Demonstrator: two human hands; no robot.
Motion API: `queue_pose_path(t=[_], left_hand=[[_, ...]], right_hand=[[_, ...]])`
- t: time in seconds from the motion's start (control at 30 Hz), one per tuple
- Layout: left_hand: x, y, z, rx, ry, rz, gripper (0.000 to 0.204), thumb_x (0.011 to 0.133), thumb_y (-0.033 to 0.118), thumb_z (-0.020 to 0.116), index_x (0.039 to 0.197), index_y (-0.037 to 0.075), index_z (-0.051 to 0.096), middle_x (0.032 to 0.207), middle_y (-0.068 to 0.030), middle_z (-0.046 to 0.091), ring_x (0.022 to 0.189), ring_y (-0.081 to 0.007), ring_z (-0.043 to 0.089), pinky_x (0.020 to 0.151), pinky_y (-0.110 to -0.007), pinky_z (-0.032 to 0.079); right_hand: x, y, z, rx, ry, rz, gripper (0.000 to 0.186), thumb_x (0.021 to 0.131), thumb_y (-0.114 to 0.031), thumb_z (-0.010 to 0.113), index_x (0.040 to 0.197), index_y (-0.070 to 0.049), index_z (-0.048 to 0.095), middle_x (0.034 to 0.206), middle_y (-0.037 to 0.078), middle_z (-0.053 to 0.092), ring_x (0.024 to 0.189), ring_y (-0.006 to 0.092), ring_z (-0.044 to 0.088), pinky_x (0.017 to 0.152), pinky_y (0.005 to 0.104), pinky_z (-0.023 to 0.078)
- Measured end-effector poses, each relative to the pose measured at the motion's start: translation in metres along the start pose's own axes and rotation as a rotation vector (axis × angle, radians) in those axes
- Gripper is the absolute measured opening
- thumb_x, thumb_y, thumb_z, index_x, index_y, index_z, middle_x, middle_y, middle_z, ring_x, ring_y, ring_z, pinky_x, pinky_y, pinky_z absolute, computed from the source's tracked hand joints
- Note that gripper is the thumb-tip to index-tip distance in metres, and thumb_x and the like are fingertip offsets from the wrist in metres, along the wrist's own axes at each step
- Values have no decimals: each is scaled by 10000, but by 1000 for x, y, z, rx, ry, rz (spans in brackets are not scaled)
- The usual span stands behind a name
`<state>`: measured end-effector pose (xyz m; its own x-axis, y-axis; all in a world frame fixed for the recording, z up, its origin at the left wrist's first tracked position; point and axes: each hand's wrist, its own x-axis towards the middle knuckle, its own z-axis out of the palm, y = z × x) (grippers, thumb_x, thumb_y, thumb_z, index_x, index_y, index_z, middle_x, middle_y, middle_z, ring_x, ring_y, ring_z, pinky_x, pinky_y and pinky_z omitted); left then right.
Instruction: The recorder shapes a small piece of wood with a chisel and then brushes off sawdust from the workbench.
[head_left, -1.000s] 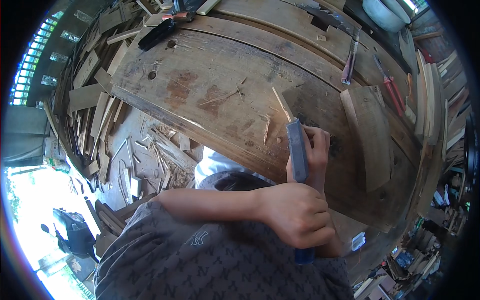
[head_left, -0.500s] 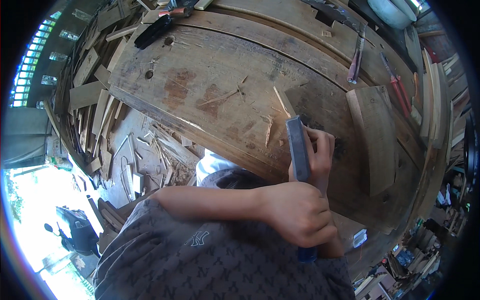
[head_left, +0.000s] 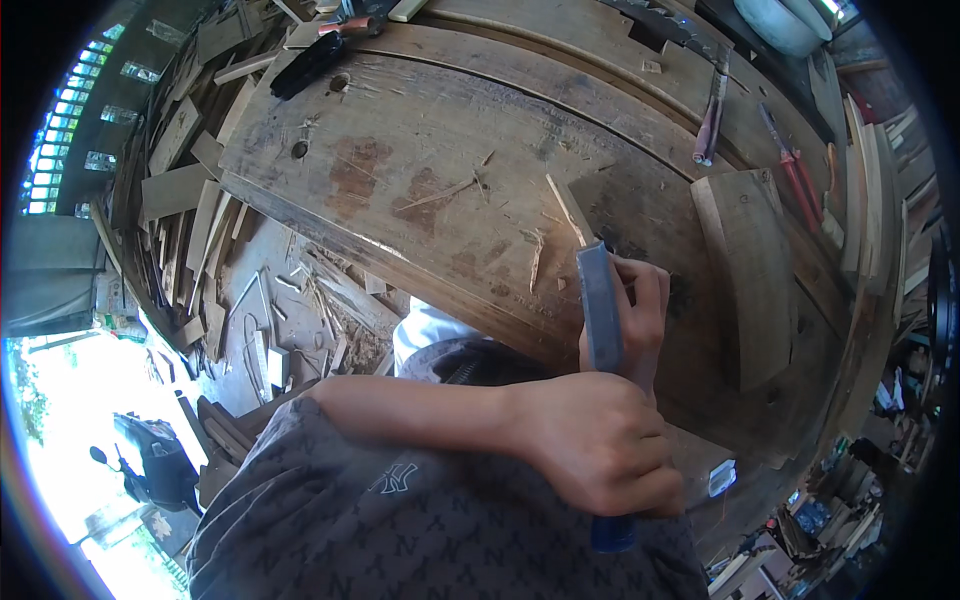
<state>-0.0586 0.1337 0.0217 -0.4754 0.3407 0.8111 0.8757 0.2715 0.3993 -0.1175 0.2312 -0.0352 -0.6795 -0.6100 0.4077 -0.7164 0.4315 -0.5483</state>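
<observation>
My left hand (head_left: 610, 440) is closed in a fist around a chisel, its forearm crossing in front of my body. The chisel's broad grey blade (head_left: 600, 315) points away from me, and its blue handle end (head_left: 612, 533) shows below the fist. Just right of the blade, my right hand (head_left: 642, 315) has curled fingers around a small piece of wood (head_left: 570, 208) on the bench. The blade tip meets this wood's near end, and blade and fingers hide the rest of it. Wood shavings (head_left: 537, 262) lie to the left of the blade.
The worn wooden workbench (head_left: 420, 130) carries a thick curved wood block (head_left: 745, 280) at right. Red-handled pliers (head_left: 795, 180), another chisel (head_left: 712, 115) and a saw blade (head_left: 670, 28) lie farther back. A black-handled tool (head_left: 308, 65) lies far left. Scrap wood (head_left: 185, 220) is heaped beyond the bench's left end.
The chisel and my left fist have shifted slightly toward me, and the blade has tilted a little. My right hand and the wood have barely moved.
</observation>
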Motion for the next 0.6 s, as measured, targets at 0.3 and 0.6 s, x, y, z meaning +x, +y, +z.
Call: queue_pose_path(t=[0.3,0.6], left_hand=[[6,1,-7,-36,-96,-41,205,779,174,674,706,83,506,600,-24,507,535,-203,601,466,-347,452],[9,-1,-15,-85,-70,-79,252,755,204,716,727,65,508,600,-46,528,542,-236,622,479,-369,469]], right_hand=[[-4,2,0,41,11,32,506,838,-103,622,1321,46,608,1091,165,576,1007,339,534,915,429,482],[-6,5,2,53,-7,32,523,847,-146,618,1330,54,596,1148,164,558,1054,349,517,941,439,476]])
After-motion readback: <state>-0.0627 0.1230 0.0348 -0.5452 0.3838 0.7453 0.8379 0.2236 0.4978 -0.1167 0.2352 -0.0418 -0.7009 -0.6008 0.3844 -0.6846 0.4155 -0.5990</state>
